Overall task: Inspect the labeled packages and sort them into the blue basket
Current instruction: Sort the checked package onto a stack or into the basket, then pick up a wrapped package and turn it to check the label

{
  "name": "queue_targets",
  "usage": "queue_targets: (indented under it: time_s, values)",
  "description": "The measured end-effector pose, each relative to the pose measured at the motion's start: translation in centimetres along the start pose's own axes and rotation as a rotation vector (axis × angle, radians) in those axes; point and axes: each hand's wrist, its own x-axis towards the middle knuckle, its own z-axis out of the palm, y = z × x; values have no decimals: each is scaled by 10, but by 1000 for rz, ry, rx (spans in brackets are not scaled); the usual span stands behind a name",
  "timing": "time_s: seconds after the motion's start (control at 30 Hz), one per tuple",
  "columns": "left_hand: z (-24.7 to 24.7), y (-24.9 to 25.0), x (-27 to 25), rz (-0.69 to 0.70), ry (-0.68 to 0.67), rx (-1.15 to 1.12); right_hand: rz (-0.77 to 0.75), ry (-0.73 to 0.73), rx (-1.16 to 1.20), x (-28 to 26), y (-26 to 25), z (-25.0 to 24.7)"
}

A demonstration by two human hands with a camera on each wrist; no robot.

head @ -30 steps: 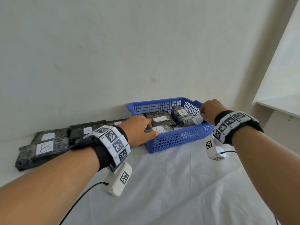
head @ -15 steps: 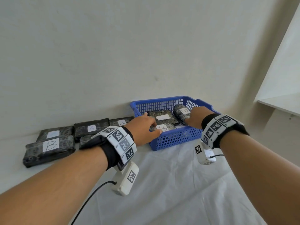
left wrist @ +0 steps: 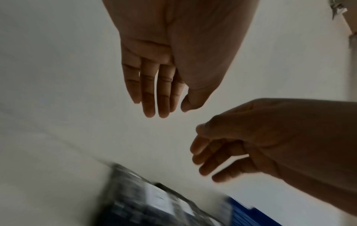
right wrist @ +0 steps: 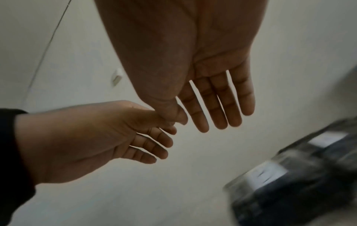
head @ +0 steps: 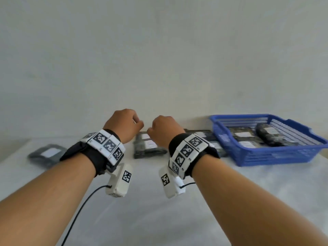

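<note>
the blue basket sits at the right on the white-covered counter, close to the wall. inside it lie several dark wrapped packages with white labels; one rounder package rests on top toward the right, and flatter ones lie beside and under it. their letters are too blurred to read. outside the basket, more labeled packages stay on the counter: a stack just beyond the hands, others between that stack and the basket's left wall, partly hidden by the right wrist, and a lone package well apart at the far left.

the left hand and right hand hover side by side above the counter, left of the basket, near each other but apart. both hold nothing: the wrist views show the left hand's fingers and the right hand's fingers loosely extended and relaxed. each wrist wears a black band with white marker tiles and a white camera unit.
</note>
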Motion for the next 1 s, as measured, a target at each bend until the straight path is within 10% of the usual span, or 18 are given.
queue_targets:
  time_s: [0.4, 1.0]
  values:
    - [-72, -237, -31, -449, -263, 244, -126, -477, -83, 15, -141, 146]
    - [-27, -249, -8, -673, -292, 333, 26, -396, 219, 31, -138, 159]
